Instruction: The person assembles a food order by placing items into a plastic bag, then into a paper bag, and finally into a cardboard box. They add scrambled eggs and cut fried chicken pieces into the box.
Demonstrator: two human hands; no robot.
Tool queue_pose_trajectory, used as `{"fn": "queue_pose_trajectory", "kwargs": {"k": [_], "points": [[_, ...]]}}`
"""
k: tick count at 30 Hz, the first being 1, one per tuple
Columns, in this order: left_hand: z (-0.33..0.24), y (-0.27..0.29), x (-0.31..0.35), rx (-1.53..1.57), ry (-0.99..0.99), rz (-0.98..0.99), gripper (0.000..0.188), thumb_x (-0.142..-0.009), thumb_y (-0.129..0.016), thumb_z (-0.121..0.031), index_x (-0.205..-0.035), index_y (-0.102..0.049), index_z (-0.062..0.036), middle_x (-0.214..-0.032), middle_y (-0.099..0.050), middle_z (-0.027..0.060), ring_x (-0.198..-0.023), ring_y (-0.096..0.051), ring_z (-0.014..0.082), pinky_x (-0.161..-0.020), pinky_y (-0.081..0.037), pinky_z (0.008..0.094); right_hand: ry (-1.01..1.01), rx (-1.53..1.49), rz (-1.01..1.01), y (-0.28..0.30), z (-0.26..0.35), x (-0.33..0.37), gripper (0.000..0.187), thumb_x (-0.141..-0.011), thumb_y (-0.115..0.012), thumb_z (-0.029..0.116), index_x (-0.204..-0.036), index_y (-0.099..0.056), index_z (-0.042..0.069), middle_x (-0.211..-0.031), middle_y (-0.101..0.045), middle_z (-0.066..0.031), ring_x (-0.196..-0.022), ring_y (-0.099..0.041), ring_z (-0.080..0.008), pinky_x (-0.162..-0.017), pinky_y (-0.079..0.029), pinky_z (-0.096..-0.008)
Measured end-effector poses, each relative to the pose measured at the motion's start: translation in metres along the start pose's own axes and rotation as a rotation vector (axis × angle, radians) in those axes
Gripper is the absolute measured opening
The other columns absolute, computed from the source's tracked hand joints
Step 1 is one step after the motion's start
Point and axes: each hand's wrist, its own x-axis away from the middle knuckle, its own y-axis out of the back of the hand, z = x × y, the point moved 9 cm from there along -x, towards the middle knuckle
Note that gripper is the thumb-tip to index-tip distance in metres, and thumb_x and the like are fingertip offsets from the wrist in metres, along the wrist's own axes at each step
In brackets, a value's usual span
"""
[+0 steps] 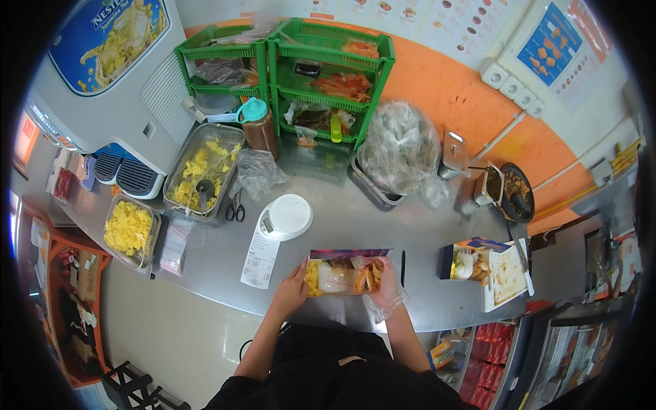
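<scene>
A rectangular takeaway food box [350,253] with a dark inner edge is held just over the near edge of the steel table. Yellow scrambled-egg-like food [313,276] fills its left end, white rice [329,278] and a small clear-covered portion lie in the middle, and sliced browned meat [369,276] is at the right. My bare left hand [290,294] grips the box's left end. My right hand [387,290], in a loose clear plastic glove, closes on the right end beside the meat; its fingertips are partly hidden.
A white scale [287,216] with a receipt [259,261] stands ahead. To the left are scissors [236,207] and tubs of yellow food [128,227]. Green racks [328,51] and a bagged bundle [400,147] stand behind. Rightward sit another filled box [447,263] and a cutting board [507,283] with a knife.
</scene>
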Motion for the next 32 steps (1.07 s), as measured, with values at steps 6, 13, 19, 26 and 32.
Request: {"fn": "queue_pose_trajectory", "kwargs": {"k": [6, 13, 19, 26, 32], "points": [[-0.003, 0.001, 0.001, -0.032, -0.008, -0.017, 0.066, -0.084, -0.047, -0.011, -0.146, -0.026, -0.0050, -0.128, -0.052, 0.0211, -0.098, -0.059, 0.0424, -0.085, -0.049, 0.0473, 0.675, 1.164, -0.200, -0.018, 0.030, 0.013, 0.043, -0.094, -0.051, 0.038, -0.112, -0.055, 0.000, -0.096, -0.063, -0.0103, -0.086, -0.062, -0.0257, -0.081, -0.049, -0.0359], [-0.001, -0.010, 0.003, -0.002, -0.075, -0.134, 0.057, -0.091, -0.046, -0.017, -0.143, -0.030, 0.0000, -0.131, -0.048, 0.0267, -0.101, -0.057, 0.0450, -0.088, -0.047, 0.0481, 0.801, 1.942, -0.169, -0.076, 0.014, 0.048, 0.055, -0.092, -0.053, 0.036, -0.130, -0.047, -0.002, -0.121, -0.055, -0.0202, -0.112, -0.053, -0.0365, -0.092, -0.046, -0.0424], [-0.037, 0.014, 0.025, -0.002, 0.015, -0.156, 0.045, -0.093, -0.051, -0.020, -0.132, -0.045, 0.0006, -0.120, -0.056, 0.0240, -0.098, -0.060, 0.0413, -0.084, -0.049, 0.0443, 1.072, 2.199, -0.054, -0.055, 0.002, 0.044, 0.038, -0.092, -0.053, 0.028, -0.123, -0.054, 0.006, -0.122, -0.056, -0.0168, -0.112, -0.055, -0.0342, -0.085, -0.050, -0.0408], [-0.183, 0.031, 0.111, 0.531, -0.321, 0.794, 0.023, -0.096, -0.053, -0.019, -0.107, -0.064, -0.0026, -0.102, -0.066, 0.0093, -0.094, -0.064, 0.0233, -0.084, -0.049, 0.0335, 0.551, 1.183, 0.104, -0.130, 0.081, 0.147, 0.037, -0.096, -0.052, 0.026, -0.123, -0.054, 0.001, -0.124, -0.058, -0.0133, -0.113, -0.057, -0.0294, -0.093, -0.046, -0.0404], [-0.260, 0.008, 0.119, 0.161, -0.864, 0.415, 0.063, -0.094, -0.056, -0.023, -0.143, -0.027, 0.0035, -0.139, -0.030, 0.0277, -0.128, -0.039, 0.0397, -0.102, -0.037, 0.0422, 1.073, 0.662, 0.172, -0.203, 0.141, 0.193, 0.062, -0.092, -0.062, 0.023, -0.144, -0.034, 0.004, -0.137, -0.050, -0.0152, -0.131, -0.042, -0.0245, -0.113, -0.026, -0.0415]]}}
